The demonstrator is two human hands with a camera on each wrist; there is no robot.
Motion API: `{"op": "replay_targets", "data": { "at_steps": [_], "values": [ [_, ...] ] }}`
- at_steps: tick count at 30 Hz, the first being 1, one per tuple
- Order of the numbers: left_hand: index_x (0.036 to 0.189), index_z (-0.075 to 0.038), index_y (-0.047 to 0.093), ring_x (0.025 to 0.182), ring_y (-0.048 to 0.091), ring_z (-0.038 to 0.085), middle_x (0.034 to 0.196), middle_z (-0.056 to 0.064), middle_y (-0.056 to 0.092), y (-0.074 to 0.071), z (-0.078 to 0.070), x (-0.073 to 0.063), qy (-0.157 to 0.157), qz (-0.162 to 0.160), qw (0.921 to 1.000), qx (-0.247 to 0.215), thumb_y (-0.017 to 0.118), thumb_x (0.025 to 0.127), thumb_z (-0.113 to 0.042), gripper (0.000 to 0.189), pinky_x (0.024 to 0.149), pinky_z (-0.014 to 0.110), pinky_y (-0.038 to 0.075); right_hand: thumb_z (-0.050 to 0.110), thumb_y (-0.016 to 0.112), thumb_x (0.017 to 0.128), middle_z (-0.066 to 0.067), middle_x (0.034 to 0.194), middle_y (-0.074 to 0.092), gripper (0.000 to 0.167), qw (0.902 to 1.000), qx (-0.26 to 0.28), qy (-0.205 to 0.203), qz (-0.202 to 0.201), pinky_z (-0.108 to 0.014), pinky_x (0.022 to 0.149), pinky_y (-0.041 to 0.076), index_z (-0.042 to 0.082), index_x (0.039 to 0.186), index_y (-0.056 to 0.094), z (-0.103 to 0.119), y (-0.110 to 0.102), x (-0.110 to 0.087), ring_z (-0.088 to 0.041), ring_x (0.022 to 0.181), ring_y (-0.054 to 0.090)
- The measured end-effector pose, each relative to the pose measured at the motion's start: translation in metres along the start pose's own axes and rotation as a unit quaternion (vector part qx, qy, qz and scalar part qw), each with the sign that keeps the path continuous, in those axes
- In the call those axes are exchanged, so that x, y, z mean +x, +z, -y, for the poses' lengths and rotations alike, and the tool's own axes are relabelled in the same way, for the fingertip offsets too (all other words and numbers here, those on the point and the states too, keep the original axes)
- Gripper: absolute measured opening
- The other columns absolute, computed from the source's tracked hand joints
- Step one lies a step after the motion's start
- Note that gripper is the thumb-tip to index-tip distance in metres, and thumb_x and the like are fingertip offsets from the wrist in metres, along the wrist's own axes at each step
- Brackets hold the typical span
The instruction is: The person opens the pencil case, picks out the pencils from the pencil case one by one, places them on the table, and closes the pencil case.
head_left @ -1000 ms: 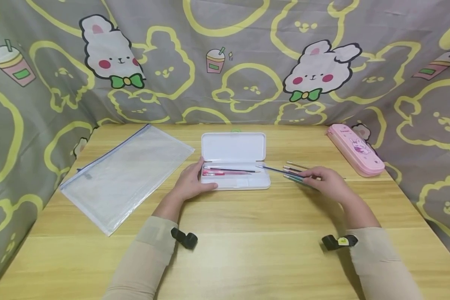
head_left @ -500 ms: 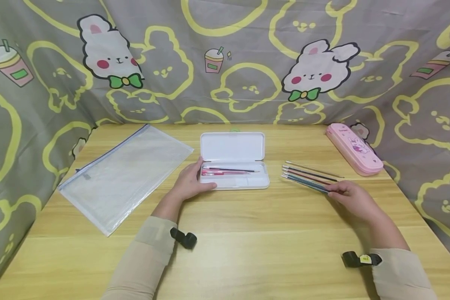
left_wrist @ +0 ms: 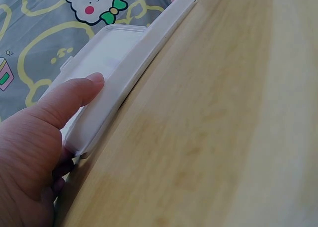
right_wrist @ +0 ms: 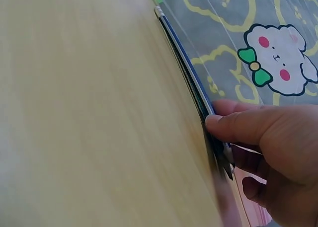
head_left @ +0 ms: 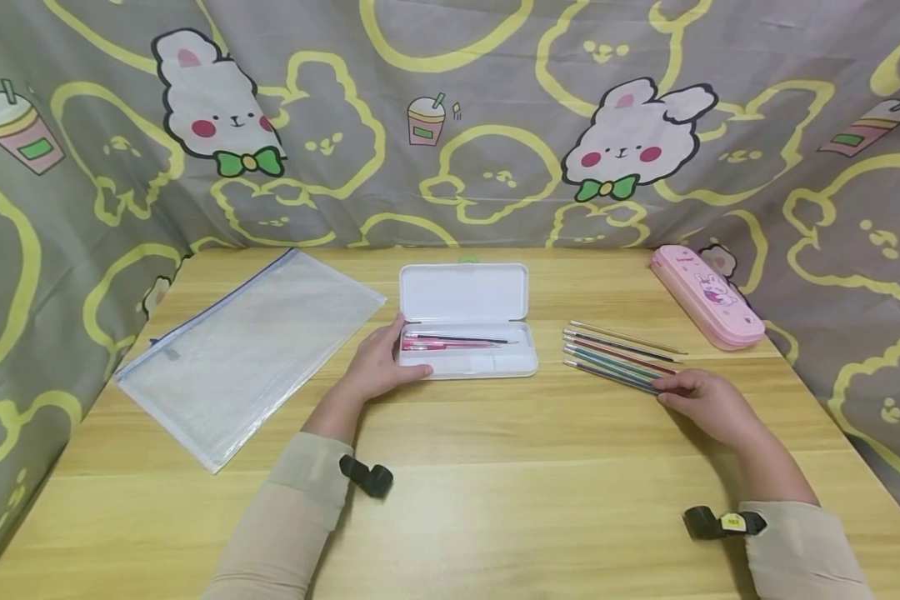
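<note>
A white pencil case (head_left: 468,364) stands with its lid up in the middle of the table, with several pink and dark pencils (head_left: 461,342) inside. My left hand (head_left: 378,362) holds its left end, the thumb (left_wrist: 74,98) on the front rim. Right of the case, several pencils (head_left: 622,347) lie side by side on the table, eraser ends to the left. My right hand (head_left: 708,407) pinches a blue pencil (head_left: 607,374) at the front of that row, near its pointed end. The right wrist view shows thumb and forefinger on the blue pencil (right_wrist: 186,60).
A clear zip pouch (head_left: 255,358) with a blue zip lies flat at the left. At the back right is a pink pencil case (head_left: 708,296) with a rabbit print. A patterned grey curtain (head_left: 495,125) hangs round the table's back and sides.
My right hand, holding the blue pencil, has moved right and toward me, from beside the white case to the front of the row. My left hand stays on the case.
</note>
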State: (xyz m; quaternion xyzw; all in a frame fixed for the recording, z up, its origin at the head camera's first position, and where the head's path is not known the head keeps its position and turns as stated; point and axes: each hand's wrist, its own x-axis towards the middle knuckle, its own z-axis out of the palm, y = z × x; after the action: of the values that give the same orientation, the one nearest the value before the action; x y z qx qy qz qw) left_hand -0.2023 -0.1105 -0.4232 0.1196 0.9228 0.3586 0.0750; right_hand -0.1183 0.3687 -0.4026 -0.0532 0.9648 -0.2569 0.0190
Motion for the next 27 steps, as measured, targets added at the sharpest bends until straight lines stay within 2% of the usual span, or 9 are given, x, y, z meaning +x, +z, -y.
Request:
{"op": "replay_targets", "data": {
  "at_steps": [4,11,14,18,20,23,27],
  "values": [
    [0.157,-0.005,0.012,0.147,0.027,0.038,0.160,0.019,0.027,-0.001,-0.001,-0.001,-0.002,0.000,1.0000,-0.004,0.078,0.076,-0.048,0.113,0.121,0.051,0.024,0.015,0.067,0.092,-0.027,0.117,0.066,0.022,0.9999,0.007,0.008,0.008,-0.056,0.094,0.044,0.001,0.108,0.072,0.001,0.000,0.001,-0.044,0.114,0.058],
    [0.157,-0.005,0.012,0.147,0.027,0.038,0.160,0.020,0.026,-0.002,-0.002,-0.001,0.000,0.000,1.0000,-0.003,0.077,0.077,-0.048,0.112,0.121,0.051,0.024,0.018,0.066,0.093,-0.027,0.118,0.066,0.025,0.9996,0.012,0.018,0.015,-0.057,0.095,0.044,0.001,0.110,0.072,0.003,-0.001,0.002,-0.044,0.114,0.057],
    [0.157,-0.004,0.012,0.147,0.027,0.038,0.160,0.020,0.027,-0.002,-0.002,-0.001,0.001,0.000,1.0000,-0.002,0.077,0.077,-0.048,0.112,0.121,0.051,0.024,0.024,0.064,0.095,-0.026,0.121,0.065,0.029,0.9994,0.016,0.027,0.015,-0.050,0.093,0.045,0.003,0.114,0.071,0.006,-0.002,0.003,-0.038,0.114,0.057],
    [0.157,-0.004,0.011,0.147,0.027,0.038,0.160,0.020,0.026,-0.002,-0.001,0.000,0.002,0.000,1.0000,0.001,0.077,0.077,-0.048,0.112,0.121,0.051,0.024,0.030,0.064,0.095,-0.022,0.120,0.066,0.033,0.9995,0.016,0.027,0.011,-0.028,0.081,0.045,0.007,0.118,0.070,0.016,-0.004,0.010,-0.023,0.102,0.056],
    [0.157,-0.004,0.011,0.147,0.026,0.038,0.160,0.020,0.026,-0.002,0.000,0.000,0.001,0.000,1.0000,0.003,0.077,0.078,-0.049,0.112,0.121,0.051,0.024,0.030,0.065,0.095,-0.020,0.118,0.067,0.033,0.9997,0.018,0.017,0.007,-0.023,0.077,0.043,0.008,0.119,0.070,0.022,-0.004,0.016,-0.019,0.097,0.055],
    [0.157,-0.005,0.011,0.147,0.026,0.038,0.160,0.020,0.026,-0.002,0.000,0.000,0.000,0.001,1.0000,0.002,0.076,0.078,-0.049,0.112,0.121,0.051,0.024,0.029,0.066,0.094,-0.019,0.118,0.068,0.034,0.9995,0.030,0.004,0.007,-0.026,0.082,0.044,0.008,0.119,0.070,0.036,0.000,0.028,-0.021,0.099,0.056],
    [0.157,-0.005,0.011,0.147,0.026,0.038,0.160,0.020,0.026,-0.001,0.000,0.000,0.001,0.001,1.0000,-0.003,0.077,0.077,-0.048,0.112,0.121,0.051,0.023,0.025,0.066,0.094,-0.018,0.115,0.070,0.031,0.9988,0.043,-0.016,0.015,-0.038,0.087,0.045,0.007,0.119,0.070,0.057,0.008,0.048,-0.027,0.103,0.058]
  ]
}}
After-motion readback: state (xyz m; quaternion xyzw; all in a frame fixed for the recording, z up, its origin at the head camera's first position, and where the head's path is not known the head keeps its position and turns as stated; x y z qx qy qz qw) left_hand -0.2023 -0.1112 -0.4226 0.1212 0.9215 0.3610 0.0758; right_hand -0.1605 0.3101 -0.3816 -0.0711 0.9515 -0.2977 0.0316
